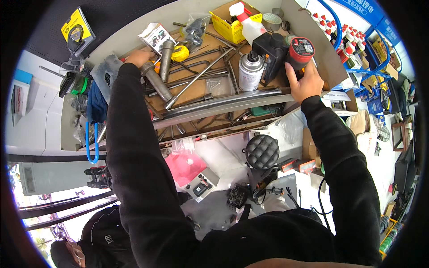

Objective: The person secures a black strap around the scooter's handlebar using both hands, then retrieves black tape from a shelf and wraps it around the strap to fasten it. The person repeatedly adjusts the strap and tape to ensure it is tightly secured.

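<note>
My right hand (306, 82) is closed around a dark round container with a red rim and a labelled top (301, 48), at the right end of a metal tool tray (219, 105). Beside it stand a black plastic bottle (270, 56) and a white spray can (250, 73). At the tray's left side, my left hand (137, 58) looks closed; whatever it grips is hidden. Close to that hand are a small printed box (154, 37), thick steel tube sockets (156, 83) and a yellow tape measure (180, 53).
Long wrenches and rods (199, 80) lie across the tray. Behind them are a yellow box (223, 24) and a trigger spray bottle (246, 26). A lower tray (210, 127) also holds tools. Below stands a black quilted round seat (262, 152). Another person (105, 236) is at lower left.
</note>
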Available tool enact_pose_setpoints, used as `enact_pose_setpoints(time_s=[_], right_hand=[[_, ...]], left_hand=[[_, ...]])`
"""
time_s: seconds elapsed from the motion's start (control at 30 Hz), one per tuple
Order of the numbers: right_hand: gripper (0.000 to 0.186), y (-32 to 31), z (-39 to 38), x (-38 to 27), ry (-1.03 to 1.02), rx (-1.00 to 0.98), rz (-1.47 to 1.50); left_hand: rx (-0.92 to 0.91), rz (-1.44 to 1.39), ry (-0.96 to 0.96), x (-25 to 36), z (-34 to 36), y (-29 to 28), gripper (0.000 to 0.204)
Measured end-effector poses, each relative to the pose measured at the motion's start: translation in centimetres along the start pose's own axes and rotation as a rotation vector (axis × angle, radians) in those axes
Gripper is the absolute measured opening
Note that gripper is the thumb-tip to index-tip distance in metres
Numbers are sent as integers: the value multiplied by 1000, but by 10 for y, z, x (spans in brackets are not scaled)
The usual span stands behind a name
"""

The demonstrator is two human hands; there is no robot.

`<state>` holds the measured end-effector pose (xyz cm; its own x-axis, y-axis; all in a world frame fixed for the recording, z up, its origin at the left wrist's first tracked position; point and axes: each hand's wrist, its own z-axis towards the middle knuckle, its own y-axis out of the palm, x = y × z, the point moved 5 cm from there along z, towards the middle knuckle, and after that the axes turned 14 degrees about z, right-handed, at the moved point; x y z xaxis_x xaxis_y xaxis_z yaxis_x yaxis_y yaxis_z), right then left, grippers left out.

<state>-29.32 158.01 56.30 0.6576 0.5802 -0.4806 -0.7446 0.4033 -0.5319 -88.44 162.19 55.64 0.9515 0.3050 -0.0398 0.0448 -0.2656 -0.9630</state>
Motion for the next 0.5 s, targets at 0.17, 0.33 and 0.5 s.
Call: enact_pose_setpoints(time_s=[0.17,0.33,0.5], right_hand=[[47,-1,1,-2,-15,11,-11],[48,-1,1,-3,3,4,3],[48,-2,1,-3,-4,-5,-11]], left_hand=[[177,244,67,-7,35,16,66],[247,207,-200,-20,45,16,46],[838,-239,-380,-40,-17,-21,39]])
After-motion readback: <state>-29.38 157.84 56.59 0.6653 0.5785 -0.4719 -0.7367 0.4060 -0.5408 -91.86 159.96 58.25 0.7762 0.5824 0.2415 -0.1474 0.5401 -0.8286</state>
